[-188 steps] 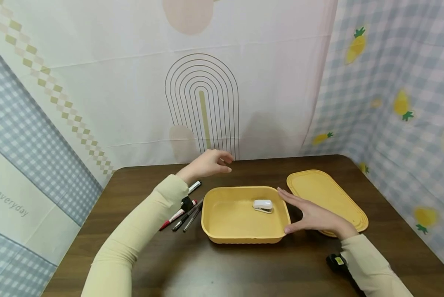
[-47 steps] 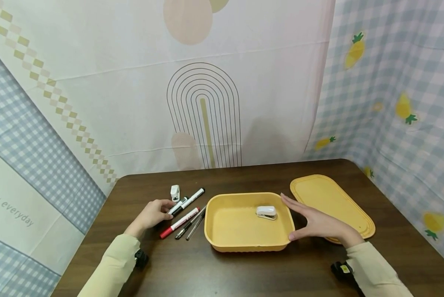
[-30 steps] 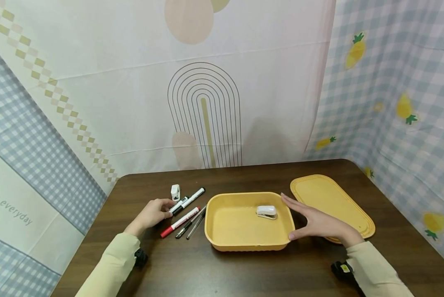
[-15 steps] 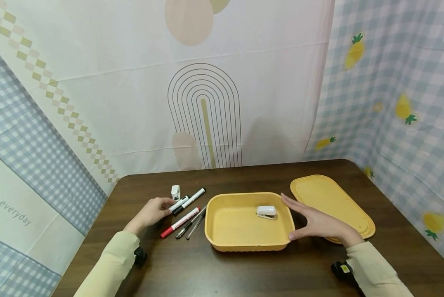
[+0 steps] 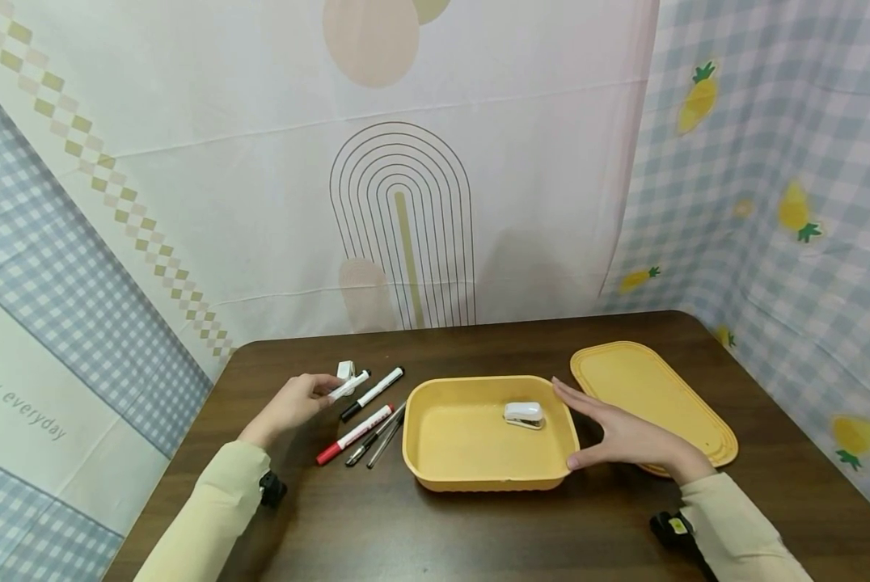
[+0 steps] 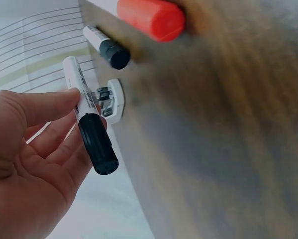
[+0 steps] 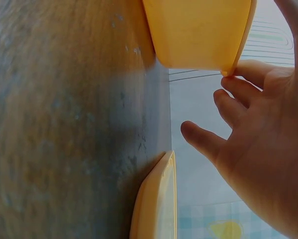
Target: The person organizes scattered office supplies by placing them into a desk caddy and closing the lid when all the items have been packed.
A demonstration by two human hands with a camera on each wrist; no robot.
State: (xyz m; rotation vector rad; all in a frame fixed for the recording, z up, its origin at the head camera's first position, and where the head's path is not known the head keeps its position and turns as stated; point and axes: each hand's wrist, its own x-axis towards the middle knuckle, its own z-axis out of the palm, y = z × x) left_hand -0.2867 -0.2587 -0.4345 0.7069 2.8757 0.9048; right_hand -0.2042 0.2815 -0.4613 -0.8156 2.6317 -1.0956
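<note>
My left hand (image 5: 297, 402) pinches a white marker (image 5: 352, 382) between thumb and fingers; its black cap (image 6: 98, 144) points down past the fingers in the left wrist view. The marker overlaps a small white stapler (image 5: 345, 369) behind it. On the right, my right hand (image 5: 617, 432) spreads its fingers and thumb along the right end of a yellow plastic box (image 5: 479, 485), fingertips at the rim. Inside that box lies another white stapler (image 5: 524, 414).
Between the left hand and the box lie another black-capped marker (image 5: 373, 394), a red marker (image 5: 353, 434) and two slim pens (image 5: 386, 440). A yellow lid (image 5: 646, 388) lies flat on the dark wooden table (image 5: 362, 533) to the right. Patterned cloth hangs behind.
From over the back of the box, my left hand moved left and down to the markers. Just now it has raised one white marker off the table. The right hand stays at the box.
</note>
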